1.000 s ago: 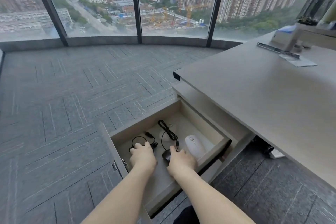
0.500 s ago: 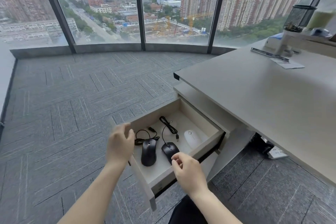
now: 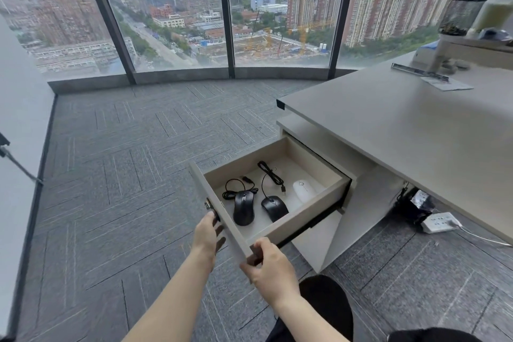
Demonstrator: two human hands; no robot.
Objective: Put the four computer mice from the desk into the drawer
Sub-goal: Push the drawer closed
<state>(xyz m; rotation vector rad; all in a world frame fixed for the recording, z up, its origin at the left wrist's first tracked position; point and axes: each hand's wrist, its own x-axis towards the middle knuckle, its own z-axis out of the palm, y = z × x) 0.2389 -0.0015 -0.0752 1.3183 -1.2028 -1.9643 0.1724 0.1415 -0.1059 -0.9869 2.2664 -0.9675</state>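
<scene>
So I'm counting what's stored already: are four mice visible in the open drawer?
No, only three show in the drawer: two black wired mice and one white mouse.

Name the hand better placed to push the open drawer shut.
Probably the right hand: it grips the near corner of the beige wooden drawer's front panel. The left hand only touches the panel's outer face beside the small metal lock.
</scene>
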